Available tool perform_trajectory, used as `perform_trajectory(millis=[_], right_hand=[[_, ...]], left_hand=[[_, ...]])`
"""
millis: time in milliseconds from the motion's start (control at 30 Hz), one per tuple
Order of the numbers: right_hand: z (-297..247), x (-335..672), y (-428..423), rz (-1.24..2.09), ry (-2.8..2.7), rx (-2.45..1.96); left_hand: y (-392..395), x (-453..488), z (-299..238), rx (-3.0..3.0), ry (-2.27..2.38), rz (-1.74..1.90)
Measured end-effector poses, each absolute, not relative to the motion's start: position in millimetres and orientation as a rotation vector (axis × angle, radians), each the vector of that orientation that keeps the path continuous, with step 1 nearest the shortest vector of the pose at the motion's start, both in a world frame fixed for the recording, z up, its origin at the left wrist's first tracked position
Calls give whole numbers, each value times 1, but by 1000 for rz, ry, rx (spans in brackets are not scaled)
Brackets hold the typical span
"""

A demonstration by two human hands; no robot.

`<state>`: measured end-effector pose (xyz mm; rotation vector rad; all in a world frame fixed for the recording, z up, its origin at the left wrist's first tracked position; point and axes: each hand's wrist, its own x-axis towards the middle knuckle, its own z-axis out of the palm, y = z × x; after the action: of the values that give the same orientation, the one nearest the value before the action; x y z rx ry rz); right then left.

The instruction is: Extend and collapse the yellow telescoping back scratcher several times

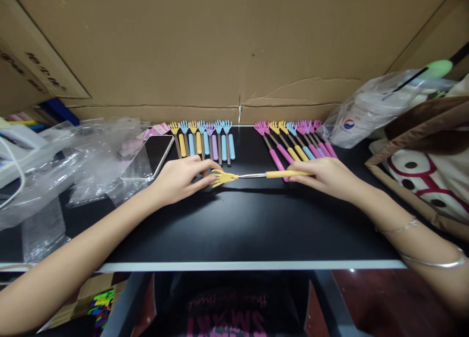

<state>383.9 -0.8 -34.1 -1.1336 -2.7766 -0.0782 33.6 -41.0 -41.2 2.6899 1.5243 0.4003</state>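
Note:
A yellow back scratcher (252,175) lies level between my hands, just above the black table. My right hand (322,177) is closed on its yellow handle. At the other end, the fingertips of my left hand (185,177) pinch the claw-shaped head. Between head and handle a metal rod shows. Behind my left hand stands a row of back scratchers (205,140) in yellow, blue and purple, their handles beside the rods. Behind my right hand lies a slanted group of assembled back scratchers (293,140) in pink, yellow, blue and purple.
Clear plastic bags (98,156) and a phone (150,156) lie on the left. On the right are a bagged white cup (370,115) and a brown-edged bag (421,166). A cardboard wall (205,49) closes off the back of the black table (238,229).

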Motion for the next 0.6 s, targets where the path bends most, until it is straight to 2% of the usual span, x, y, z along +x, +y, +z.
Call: perform_trajectory(millis=[233, 400, 600], right_hand=[[-38, 388, 3, -77, -2767, -1157], [-35, 380, -6, -48, -2777, -1136], [-32, 378, -8, 52, -2754, -1130]], left_hand=[[-12, -28, -35, 2649, 1984, 445], [-6, -48, -37, 2489, 2185, 172], [-8, -40, -20, 2416, 2164, 394]])
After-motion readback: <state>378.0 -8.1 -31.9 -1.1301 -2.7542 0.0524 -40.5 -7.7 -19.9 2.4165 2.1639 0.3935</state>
